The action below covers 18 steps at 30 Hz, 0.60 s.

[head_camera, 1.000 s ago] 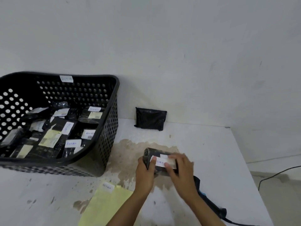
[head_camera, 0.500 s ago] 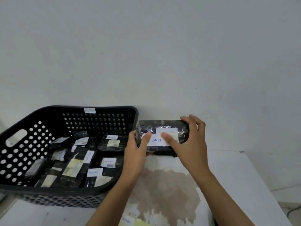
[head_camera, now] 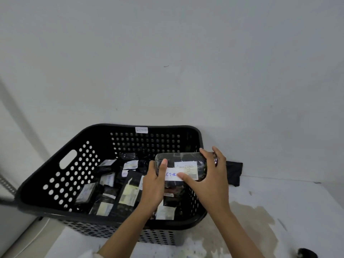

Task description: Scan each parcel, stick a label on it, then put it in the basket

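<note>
Both your left hand and right hand grip the parcel over the basket — drop it carelessly and the label could peel.

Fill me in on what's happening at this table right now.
A person holds a black wrapped parcel in both hands over the right side of a black perforated basket. The left hand grips its left end; the right hand wraps the right end, thumb on a white handwritten label. The basket already holds many labelled parcels. Another black parcel leans against the wall, on the table.
</note>
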Each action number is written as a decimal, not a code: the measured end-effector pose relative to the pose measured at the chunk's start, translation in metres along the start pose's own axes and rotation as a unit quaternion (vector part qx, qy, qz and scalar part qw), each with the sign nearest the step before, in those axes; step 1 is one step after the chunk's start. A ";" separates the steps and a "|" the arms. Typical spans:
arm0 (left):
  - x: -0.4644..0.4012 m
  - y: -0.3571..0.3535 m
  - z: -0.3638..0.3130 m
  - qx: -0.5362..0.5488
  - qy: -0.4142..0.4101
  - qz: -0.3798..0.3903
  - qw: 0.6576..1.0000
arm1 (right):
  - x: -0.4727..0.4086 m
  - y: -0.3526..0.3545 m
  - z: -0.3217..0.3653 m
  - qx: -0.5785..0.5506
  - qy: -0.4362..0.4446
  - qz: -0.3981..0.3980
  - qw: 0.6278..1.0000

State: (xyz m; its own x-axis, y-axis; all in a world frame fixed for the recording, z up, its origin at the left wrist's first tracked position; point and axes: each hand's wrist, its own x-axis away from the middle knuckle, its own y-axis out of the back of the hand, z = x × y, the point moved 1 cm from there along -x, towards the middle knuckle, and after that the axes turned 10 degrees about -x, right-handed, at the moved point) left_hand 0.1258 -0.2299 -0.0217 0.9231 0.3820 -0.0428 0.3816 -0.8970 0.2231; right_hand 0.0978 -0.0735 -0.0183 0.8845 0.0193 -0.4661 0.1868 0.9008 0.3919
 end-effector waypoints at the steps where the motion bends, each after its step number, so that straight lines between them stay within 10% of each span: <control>1: -0.001 0.003 0.005 -0.001 0.002 0.005 1.000 | 0.002 -0.005 0.001 0.020 0.005 -0.008 1.000; 12: -0.011 0.016 0.019 -0.050 -0.082 0.011 0.995 | 0.014 -0.020 0.005 0.047 0.052 -0.073 0.995; 18: -0.061 0.075 0.028 -0.168 -0.083 -0.070 0.980 | 0.013 -0.024 -0.011 0.029 -0.064 -0.011 0.997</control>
State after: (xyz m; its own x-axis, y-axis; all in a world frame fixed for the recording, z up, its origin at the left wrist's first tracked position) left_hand 0.0989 -0.3264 -0.0295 0.8686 0.4290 -0.2482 0.4936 -0.7040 0.5107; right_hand 0.1004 -0.0903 -0.0424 0.9268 -0.0591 -0.3708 0.2279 0.8734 0.4304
